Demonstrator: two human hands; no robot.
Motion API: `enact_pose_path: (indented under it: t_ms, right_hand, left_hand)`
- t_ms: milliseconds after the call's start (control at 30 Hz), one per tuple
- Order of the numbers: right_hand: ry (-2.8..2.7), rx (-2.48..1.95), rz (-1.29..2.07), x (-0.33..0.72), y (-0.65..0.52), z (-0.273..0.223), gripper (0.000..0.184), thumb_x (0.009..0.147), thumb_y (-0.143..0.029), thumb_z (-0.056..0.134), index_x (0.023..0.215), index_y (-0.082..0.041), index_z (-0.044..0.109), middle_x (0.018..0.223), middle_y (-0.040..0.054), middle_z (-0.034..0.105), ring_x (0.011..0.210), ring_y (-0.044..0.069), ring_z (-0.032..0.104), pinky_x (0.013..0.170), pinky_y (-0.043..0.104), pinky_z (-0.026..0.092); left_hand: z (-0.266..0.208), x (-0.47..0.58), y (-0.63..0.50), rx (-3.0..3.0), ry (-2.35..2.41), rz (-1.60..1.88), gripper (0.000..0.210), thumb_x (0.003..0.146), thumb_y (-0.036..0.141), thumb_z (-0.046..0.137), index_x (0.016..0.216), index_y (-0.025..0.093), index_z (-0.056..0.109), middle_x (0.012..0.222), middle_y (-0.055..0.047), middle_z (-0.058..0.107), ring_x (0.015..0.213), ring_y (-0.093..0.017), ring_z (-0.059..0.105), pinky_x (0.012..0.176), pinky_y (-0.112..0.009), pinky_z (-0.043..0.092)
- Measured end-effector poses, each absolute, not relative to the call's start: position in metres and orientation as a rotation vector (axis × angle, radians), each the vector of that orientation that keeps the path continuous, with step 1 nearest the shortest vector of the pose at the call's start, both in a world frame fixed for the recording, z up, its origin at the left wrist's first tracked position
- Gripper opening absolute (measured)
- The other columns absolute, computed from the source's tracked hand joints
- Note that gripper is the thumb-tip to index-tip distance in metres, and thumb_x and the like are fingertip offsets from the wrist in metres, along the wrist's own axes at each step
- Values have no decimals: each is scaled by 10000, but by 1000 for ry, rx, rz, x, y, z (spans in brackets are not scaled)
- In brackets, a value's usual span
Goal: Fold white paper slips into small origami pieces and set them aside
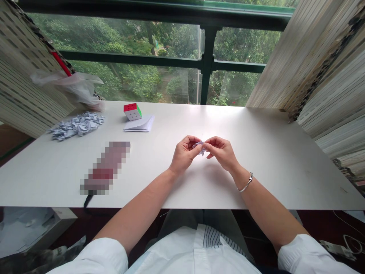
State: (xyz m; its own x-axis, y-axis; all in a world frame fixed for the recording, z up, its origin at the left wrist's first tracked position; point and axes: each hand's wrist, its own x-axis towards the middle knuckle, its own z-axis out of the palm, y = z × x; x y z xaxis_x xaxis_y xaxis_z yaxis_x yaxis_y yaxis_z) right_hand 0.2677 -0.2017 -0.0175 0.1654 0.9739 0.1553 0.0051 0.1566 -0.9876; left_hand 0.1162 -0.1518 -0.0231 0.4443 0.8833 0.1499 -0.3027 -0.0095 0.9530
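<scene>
Just above the white table, both hands meet on a small piece of folded white paper. My left hand pinches its left side between thumb and fingers. On the other side, my right hand grips the paper with the thumb and index finger. The fingers cover most of it, so its full shape is hidden. A silver bracelet circles my right wrist.
Folded paper pieces are heaped at the table's left. A puzzle cube rests on folded white sheets. A blurred-out oblong object with a black cable lies nearer. Below left, a box contains papers.
</scene>
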Motion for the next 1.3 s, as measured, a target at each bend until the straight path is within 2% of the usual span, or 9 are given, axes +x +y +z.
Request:
enact_pose_path:
  t_ms: [633, 833, 1000, 1300]
  right_hand:
    - [-1172, -1157, 1088, 267, -202, -18, 302, 772, -454, 710, 807, -172, 607, 733, 5, 618, 666, 122, 592, 524, 230, 545]
    - [-1173, -1157, 1111, 268, -202, -16, 287, 773, -441, 708, 855, -173, 644, 774, 23, 649, 721, 146, 623, 517, 230, 550]
    - [-1187, -1191, 1071, 270, -202, -17, 279, 775, -435, 703, 847, -172, 646, 775, 24, 657, 694, 137, 614, 510, 225, 537]
    - [-1246, -1318, 929, 273, -199, -22, 293, 820, -469, 632, 802, -182, 579, 709, -4, 584, 630, 114, 543, 486, 213, 484]
  left_hand:
    - [-27, 117, -150, 1257, 606, 1027, 278, 686, 267, 806, 855, 156, 615, 737, 6, 649, 656, -103, 613, 643, -243, 492]
    - [-28, 118, -150, 1226, 623, 1052, 296, 686, 276, 808, 867, 157, 606, 757, -4, 668, 662, -114, 629, 649, -254, 504]
    - [-27, 117, -149, 1217, 634, 1019, 325, 679, 295, 819, 888, 152, 615, 765, -20, 689, 674, -130, 645, 661, -271, 513]
    - [-24, 111, -147, 1248, 658, 852, 316, 704, 363, 800, 905, 144, 693, 853, -61, 716, 765, -161, 660, 724, -314, 542]
